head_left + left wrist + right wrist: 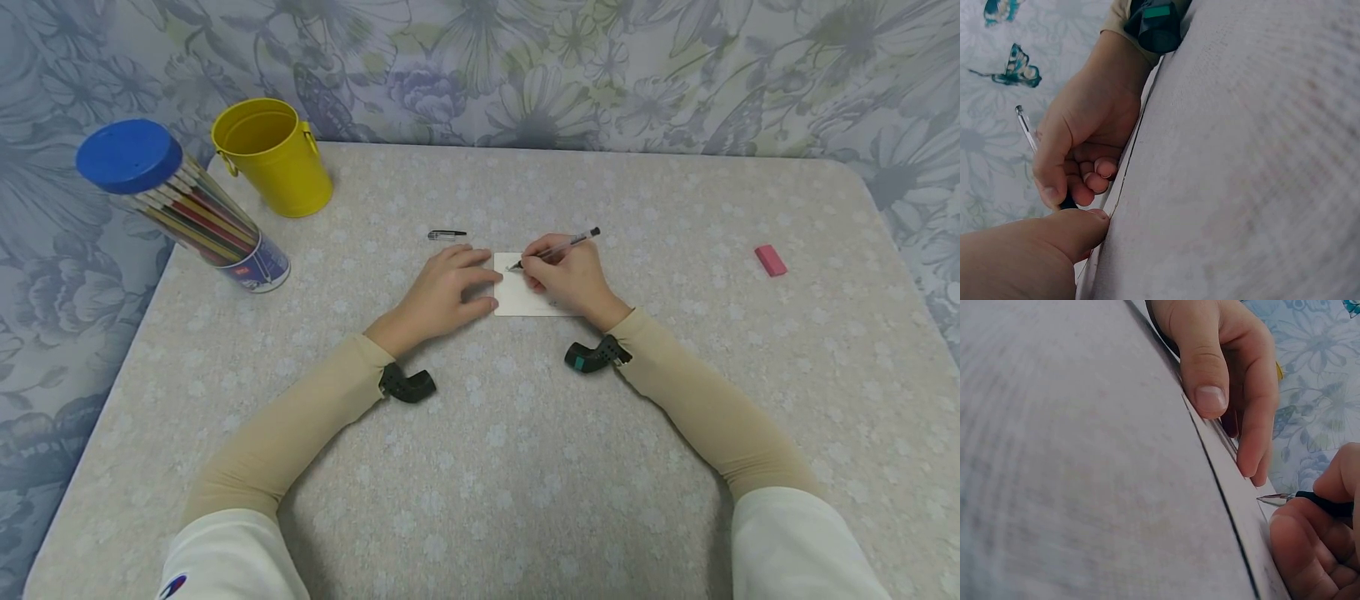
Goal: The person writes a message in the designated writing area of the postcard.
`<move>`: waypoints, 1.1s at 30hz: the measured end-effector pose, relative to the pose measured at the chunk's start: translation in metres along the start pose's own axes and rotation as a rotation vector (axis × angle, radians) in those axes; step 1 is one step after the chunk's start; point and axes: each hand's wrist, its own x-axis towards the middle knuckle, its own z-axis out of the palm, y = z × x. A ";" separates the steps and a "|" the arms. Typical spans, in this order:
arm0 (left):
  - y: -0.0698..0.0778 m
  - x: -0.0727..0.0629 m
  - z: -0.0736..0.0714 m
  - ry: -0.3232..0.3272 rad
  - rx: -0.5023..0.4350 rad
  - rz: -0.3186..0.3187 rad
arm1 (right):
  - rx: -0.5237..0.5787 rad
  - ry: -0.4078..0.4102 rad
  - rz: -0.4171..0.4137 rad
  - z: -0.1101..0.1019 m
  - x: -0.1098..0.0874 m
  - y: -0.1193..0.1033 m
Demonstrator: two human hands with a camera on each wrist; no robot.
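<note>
My right hand [573, 275] pinches a gel pen [570, 243] between thumb and fingers, its tip at the upper left part of a small white card [513, 298]. In the right wrist view the pen's metal tip [1275, 499] meets the card's surface. A small faint mark shows on the card by the tip. My left hand [450, 292] lies with fingers spread, the thumb and fingertips at the card's left edge. Seen from the left wrist, the left thumb [1085, 228] rests at the card's edge. The right hand covers the card's upper right part.
Above the left hand lies a pen cap [447, 234]. A clear tub of pencils [198, 217] with a blue lid [129, 157] and a yellow bucket [292, 179] stand at the back left. A pink eraser [770, 260] lies at the right on the patterned table [480, 467].
</note>
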 end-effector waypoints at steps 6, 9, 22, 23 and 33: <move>-0.001 0.000 0.000 -0.001 0.000 -0.004 | 0.008 0.005 0.000 0.000 -0.001 -0.001; -0.001 0.000 0.001 -0.002 -0.001 -0.006 | 0.005 0.011 0.000 0.001 0.000 -0.001; 0.000 0.000 0.000 -0.017 0.000 -0.021 | 0.029 0.047 0.032 0.001 -0.001 -0.001; 0.000 0.000 0.000 -0.018 0.002 -0.022 | 0.028 0.057 0.035 0.001 -0.001 -0.001; 0.003 0.000 -0.003 -0.010 -0.001 -0.012 | -0.035 0.069 0.003 -0.001 0.000 0.000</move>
